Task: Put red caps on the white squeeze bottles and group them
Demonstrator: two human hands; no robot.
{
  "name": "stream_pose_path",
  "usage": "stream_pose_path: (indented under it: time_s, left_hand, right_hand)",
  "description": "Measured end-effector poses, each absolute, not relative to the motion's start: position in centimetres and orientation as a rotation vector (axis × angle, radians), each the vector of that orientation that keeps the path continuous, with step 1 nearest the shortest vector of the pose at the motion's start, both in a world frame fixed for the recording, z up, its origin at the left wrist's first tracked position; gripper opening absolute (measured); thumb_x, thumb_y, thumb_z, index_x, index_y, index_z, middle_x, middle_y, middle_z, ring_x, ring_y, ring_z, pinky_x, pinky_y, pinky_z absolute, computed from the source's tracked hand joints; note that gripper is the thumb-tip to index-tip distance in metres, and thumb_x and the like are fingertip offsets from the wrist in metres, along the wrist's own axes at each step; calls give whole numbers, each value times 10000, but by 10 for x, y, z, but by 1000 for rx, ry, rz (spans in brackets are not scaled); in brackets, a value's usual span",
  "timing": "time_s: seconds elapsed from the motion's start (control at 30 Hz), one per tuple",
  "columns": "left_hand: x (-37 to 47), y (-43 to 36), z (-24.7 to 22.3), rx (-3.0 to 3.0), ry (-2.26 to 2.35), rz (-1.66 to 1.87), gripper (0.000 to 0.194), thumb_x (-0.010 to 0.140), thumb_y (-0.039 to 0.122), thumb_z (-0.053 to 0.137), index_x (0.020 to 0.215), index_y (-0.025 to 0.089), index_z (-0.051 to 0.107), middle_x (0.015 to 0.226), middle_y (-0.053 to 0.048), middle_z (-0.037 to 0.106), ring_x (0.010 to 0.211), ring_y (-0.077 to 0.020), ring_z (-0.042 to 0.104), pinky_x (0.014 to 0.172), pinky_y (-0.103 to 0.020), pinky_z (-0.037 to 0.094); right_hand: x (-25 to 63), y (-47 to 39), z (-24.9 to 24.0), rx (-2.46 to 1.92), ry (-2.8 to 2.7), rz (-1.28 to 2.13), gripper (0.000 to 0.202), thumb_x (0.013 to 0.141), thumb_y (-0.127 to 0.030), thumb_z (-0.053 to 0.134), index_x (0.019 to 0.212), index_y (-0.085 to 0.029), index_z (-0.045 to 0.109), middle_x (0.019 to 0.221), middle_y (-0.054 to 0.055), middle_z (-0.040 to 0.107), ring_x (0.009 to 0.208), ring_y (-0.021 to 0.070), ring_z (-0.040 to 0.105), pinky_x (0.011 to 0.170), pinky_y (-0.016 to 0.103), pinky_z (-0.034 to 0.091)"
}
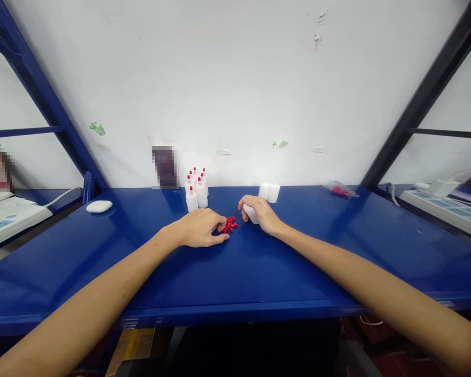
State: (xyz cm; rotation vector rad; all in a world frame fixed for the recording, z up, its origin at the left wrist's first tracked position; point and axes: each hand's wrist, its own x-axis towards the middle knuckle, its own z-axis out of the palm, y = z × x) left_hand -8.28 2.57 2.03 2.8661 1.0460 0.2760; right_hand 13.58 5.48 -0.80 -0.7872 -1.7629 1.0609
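Observation:
My left hand (pixel 204 228) rests low over the table at a small pile of red caps (pixel 230 224). Its thumb is stretched out apart from the curled fingers, and no cap shows between them. In my right hand (pixel 262 210) is a white plastic bottle (pixel 250 213), tilted, with the fingers wrapped around it. Just behind that hand stand two white bottles without red caps (pixel 273 192). Behind my left hand, several white bottles with red pointed caps (pixel 192 199) stand upright in a group.
On the blue table (pixel 235 283), a clear bag of red pieces (pixel 339 189) lies at the back right. A white rounded case (pixel 99 206) sits at the left. A dark blurred panel (pixel 167 167) is against the wall. Power strips (pixel 11 220) lie beyond the frame posts.

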Motion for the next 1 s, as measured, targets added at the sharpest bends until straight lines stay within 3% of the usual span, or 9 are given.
stream_pose_path:
  time_s: [0.3, 0.53, 0.73, 0.87, 1.0]
  left_hand:
    - [-82, 28, 14, 2844, 1164, 236, 361, 931, 495, 476, 728, 200, 519, 622, -4, 580, 528, -150, 502, 524, -278, 253]
    - [-79, 26, 13, 2895, 1100, 233, 288, 958, 401, 444, 769, 201, 528, 645, -5, 591, 555, -158, 528, 526, -278, 267]
    - [-82, 25, 17, 2916, 1065, 274, 201, 903, 270, 484, 729, 195, 552, 664, -11, 618, 532, -142, 506, 531, -280, 276]
    - [-80, 25, 19, 2801, 1104, 547, 175, 896, 252, 491, 761, 191, 584, 592, 15, 569, 514, -127, 479, 545, -268, 294]
    - [-63, 23, 13, 2225, 1057, 1177, 261, 948, 389, 484, 834, 178, 587, 567, 39, 481, 502, -106, 433, 518, -245, 327]
  right_hand:
    - [137, 56, -8, -806, -1791, 1027, 415, 901, -504, 432, 704, -172, 585, 508, -6, 554, 476, 125, 472, 492, 254, 339]
    - [137, 48, -8, -793, -1830, 942, 289, 904, -474, 450, 842, -204, 528, 508, -36, 563, 499, 141, 522, 537, 248, 382]
    - [137, 51, -8, -759, -1840, 1046, 368, 906, -490, 442, 810, -177, 608, 576, -15, 569, 522, 135, 526, 537, 254, 387]
    - [136, 52, -6, -727, -1865, 1071, 425, 891, -485, 480, 658, -158, 618, 643, 19, 604, 605, 146, 567, 628, 274, 423]
    - [134, 47, -4, -698, -1848, 1139, 449, 907, -505, 471, 618, -171, 551, 596, 16, 585, 556, 144, 565, 606, 279, 435]
